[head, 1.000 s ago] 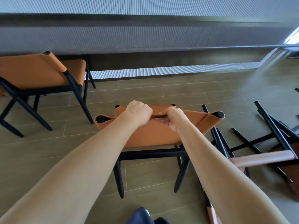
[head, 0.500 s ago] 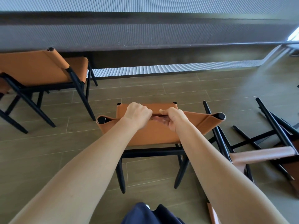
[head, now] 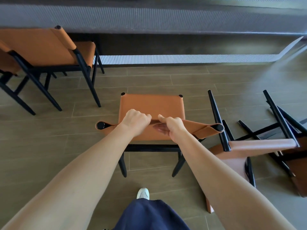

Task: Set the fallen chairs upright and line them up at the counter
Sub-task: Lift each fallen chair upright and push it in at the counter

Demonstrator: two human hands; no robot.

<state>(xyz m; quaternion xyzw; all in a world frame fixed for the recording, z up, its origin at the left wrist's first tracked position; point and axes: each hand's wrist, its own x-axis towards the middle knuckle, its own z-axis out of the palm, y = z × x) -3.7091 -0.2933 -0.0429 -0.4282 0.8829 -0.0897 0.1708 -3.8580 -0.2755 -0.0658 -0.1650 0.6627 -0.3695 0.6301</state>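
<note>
left hand [head: 136,121] and right hand [head: 172,126] both grip the backrest top of the centre chair [head: 152,105], which is upright. At 12 o'clock the counter [head: 149,19], at 10 a second upright chair [head: 41,47], at 3 a fallen chair [head: 259,143].

Ahead of you runs the counter [head: 166,19], its front clad in fine grey vertical ribbing. Beneath its overhang lies a dark shadowed recess [head: 182,45], and a paler ribbed base strip [head: 182,59] runs along the bottom and bends away at an angle toward the far right. The floor [head: 149,80] you stand on is laid in long grey-brown planks with thin pale joints running mostly side to side, and at your right a wash of bright light [head: 285,75] falls across the planks, its source out of view.
</note>
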